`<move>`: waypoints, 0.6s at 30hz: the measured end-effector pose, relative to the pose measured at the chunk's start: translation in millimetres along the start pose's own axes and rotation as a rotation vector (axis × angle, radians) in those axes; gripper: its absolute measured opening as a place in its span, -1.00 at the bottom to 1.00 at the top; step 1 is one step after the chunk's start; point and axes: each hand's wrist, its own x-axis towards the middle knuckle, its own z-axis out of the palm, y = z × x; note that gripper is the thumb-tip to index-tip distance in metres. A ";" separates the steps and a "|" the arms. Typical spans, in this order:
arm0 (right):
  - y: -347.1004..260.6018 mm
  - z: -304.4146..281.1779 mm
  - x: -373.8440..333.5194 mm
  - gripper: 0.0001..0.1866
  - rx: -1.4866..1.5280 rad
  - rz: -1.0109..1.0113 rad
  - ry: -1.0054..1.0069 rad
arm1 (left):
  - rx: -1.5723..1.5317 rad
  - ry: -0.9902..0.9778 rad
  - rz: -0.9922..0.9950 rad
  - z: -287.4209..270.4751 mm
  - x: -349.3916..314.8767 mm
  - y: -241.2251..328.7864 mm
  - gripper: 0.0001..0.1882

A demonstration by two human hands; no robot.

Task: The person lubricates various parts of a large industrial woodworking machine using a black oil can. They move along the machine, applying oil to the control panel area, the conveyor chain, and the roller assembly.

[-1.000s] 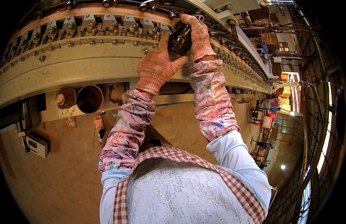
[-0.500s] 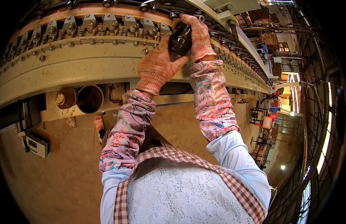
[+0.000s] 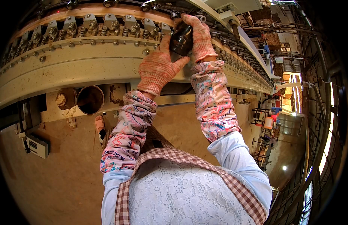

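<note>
Both my hands wear orange knitted gloves and meet at a glossy black, bottle-shaped thing (image 3: pixel 181 42) over the rail of a long machine (image 3: pixel 106 56). My left hand (image 3: pixel 159 70) closes on its left and near side, with the thumb stretched across below it. Along its right side and over the far end curls my right hand (image 3: pixel 201 37). Its fingertips are partly hidden behind the black thing, close to bolts and a round metal fitting (image 3: pixel 202 18). What exactly the black thing is, I cannot make out.
A row of metal brackets (image 3: pixel 90 24) with bolts and springs runs along the machine's edge. Below the left rail sit an open cylindrical container (image 3: pixel 90 100) and a brown-stained one (image 3: pixel 66 99). A slanting metal beam (image 3: pixel 252 48) lies to the right. A grey box (image 3: pixel 37 146) is lower left.
</note>
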 end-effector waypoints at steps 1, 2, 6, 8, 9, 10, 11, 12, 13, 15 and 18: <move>-0.2 -0.3 0.0 -0.64 -0.009 0.000 0.007 | -0.001 0.005 0.002 0.0 -0.1 0.2 0.01; 1.4 -1.3 1.6 -0.63 -0.005 -0.018 -0.014 | -0.002 0.011 0.004 0.1 -0.3 0.7 0.01; 1.2 -0.2 0.7 -0.63 -0.006 -0.005 -0.020 | -0.028 0.041 0.019 2.0 -0.4 -1.0 0.00; -1.1 2.6 -0.1 -0.64 -0.012 0.030 0.003 | -0.021 0.026 0.005 1.2 0.2 -0.9 0.00; -1.4 2.7 0.6 -0.64 -0.014 0.039 0.012 | -0.018 0.018 0.000 0.8 0.1 -0.2 -0.01; -1.5 2.7 1.0 -0.65 -0.016 0.048 0.020 | -0.020 0.019 0.002 0.5 -0.1 0.1 0.00; -1.2 2.2 0.5 -0.65 -0.016 0.038 0.028 | -0.022 0.020 0.003 0.3 -0.4 0.3 0.00; -1.0 2.0 -0.8 -0.65 -0.016 0.029 0.036 | -0.024 0.022 0.004 -0.5 -0.6 0.6 0.00; -0.9 2.1 -1.7 -0.66 -0.015 0.020 0.044 | -0.015 0.007 -0.007 -1.5 -0.4 1.2 0.00; 0.2 0.3 -0.5 -0.66 -0.016 0.009 0.041 | 0.003 -0.024 -0.028 -3.7 -0.1 3.4 0.01; 3.8 -1.8 0.1 -0.66 -0.005 -0.033 0.034 | 0.005 0.013 -0.003 -0.7 -0.5 2.5 0.01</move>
